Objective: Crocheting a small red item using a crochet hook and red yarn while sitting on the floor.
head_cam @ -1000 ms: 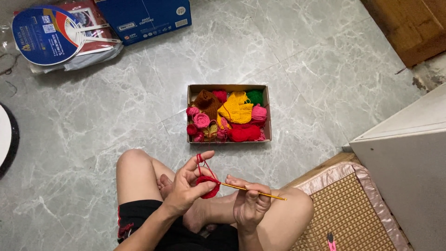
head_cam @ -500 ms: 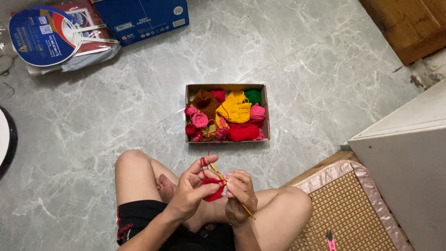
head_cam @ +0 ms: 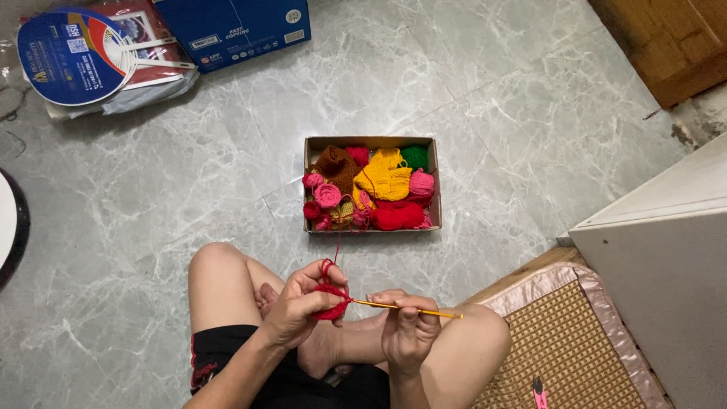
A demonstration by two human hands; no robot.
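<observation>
Since half a second ago, our right hand [head_cam: 409, 333] withdrew the thin yellow crochet hook [head_cam: 405, 308] rightward from the small red yarn piece [head_cam: 331, 301] pinched in our left hand [head_cam: 303, 307]; stitch apparently completed.

The left hand [head_cam: 299, 307] covers much of the red crochet piece [head_cam: 331, 301]. The hook's tip is buried in it. A round black-rimmed object [head_cam: 10, 235] and a pink tool [head_cam: 538, 393] are cut off by the frame edges.

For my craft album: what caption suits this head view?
Left hand pinches red crochet piece, right hand works yellow crochet hook, before cardboard yarn box.
</observation>
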